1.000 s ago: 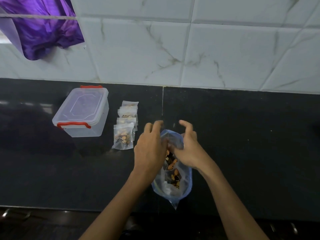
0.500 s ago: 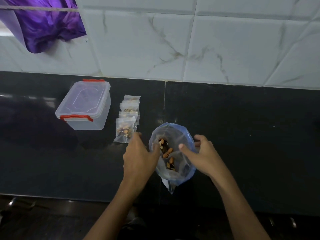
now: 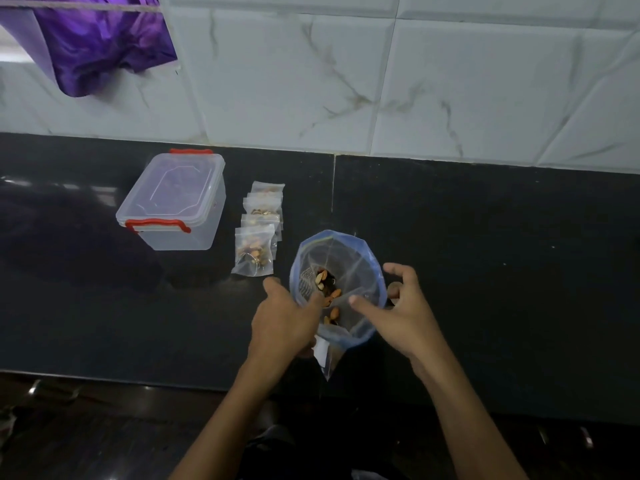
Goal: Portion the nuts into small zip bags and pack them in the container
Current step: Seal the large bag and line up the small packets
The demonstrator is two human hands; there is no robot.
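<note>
**Holding the Large Bag Open on the Countertop**

Hanging at the upper left, a purple cloth drapes over a line in front of the white tiled wall. Below it runs the dark countertop.

1. Container: clear plastic, lid on, red latches at the front and back edges. It stands on the left part of the countertop, well apart from both hands.
2. Small zip bags: a short row of filled clear bags lies flat just right of the container, overlapping one another. The nearest one shows nuts inside.
3. Left hand: positioned at the left rim of the large bag, thumb hooked over the edge and fingers curled round the plastic, gripping it.
4. Large bag: blue-tinted plastic, mouth spread wide and facing upward, standing on the countertop between the two hands. A few nuts lie at its bottom.
5. Right hand: at the right rim, thumb inside the mouth and fingers outside, pinching the bag wall.
</note>
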